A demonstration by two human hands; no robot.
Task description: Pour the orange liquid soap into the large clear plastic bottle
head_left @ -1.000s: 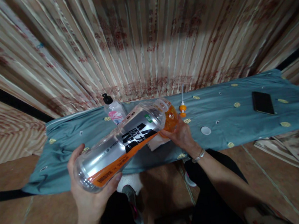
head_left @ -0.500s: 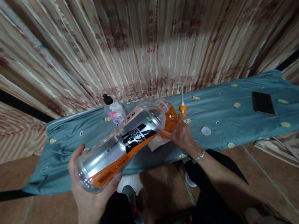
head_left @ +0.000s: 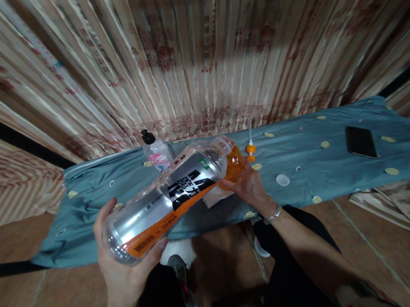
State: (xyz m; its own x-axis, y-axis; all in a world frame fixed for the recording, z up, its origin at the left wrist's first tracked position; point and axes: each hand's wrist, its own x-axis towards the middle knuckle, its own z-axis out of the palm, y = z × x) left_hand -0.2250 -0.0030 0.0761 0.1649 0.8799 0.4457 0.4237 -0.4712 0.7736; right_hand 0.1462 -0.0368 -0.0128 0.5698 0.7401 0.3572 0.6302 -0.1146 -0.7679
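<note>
My left hand is wrapped round the base of a large clear plastic drink bottle with a silver, black and orange label. The bottle is tilted, its neck end up to the right and touching or close to the top of a small orange see-through bottle. My right hand grips that orange bottle from the right and below. Whether liquid passes between the two mouths I cannot tell. Beside the orange bottle an orange-and-white pump head with a tube lies on the cloth. A white round cap lies nearer me.
A clear bottle with a black top and pink label stands behind the big bottle. A white sheet or tissue lies below the hands. On the right of the blue-green cloth rests a black phone. A striped curtain hangs behind.
</note>
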